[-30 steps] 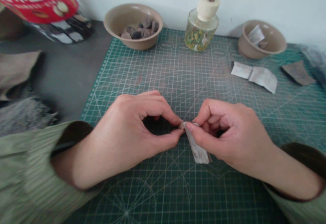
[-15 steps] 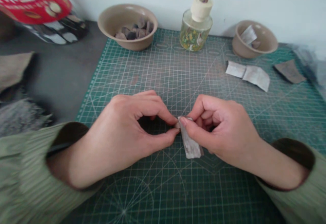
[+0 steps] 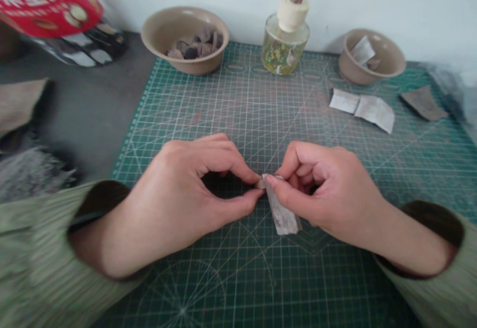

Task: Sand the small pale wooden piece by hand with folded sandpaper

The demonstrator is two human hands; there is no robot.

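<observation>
Between thumb and index finger, my left hand [image 3: 201, 189] pinches a small pale piece [image 3: 261, 184], mostly covered by the fingertips. My right hand [image 3: 324, 184] is closed on a folded strip of worn grey sandpaper [image 3: 283, 213], its upper end between thumb and bent fingers. The strip's top edge meets the small piece, and its free end hangs down toward me. Both hands are over the middle of a green cutting mat [image 3: 231, 278].
At the back stand a bowl of small stone-like pieces [image 3: 185, 65], a reed diffuser bottle [image 3: 285, 44] and a smaller bowl [image 3: 387, 69]. Sandpaper scraps [image 3: 374, 112] lie at right, with a darker scrap [image 3: 424, 103]. A red-labelled jar [image 3: 52, 5] and grey fluffy material [image 3: 33, 174] are at left.
The sandpaper strip has shifted slightly down and right with my right hand, showing a little more of the small piece. My left hand keeps its pinch, nearly still.
</observation>
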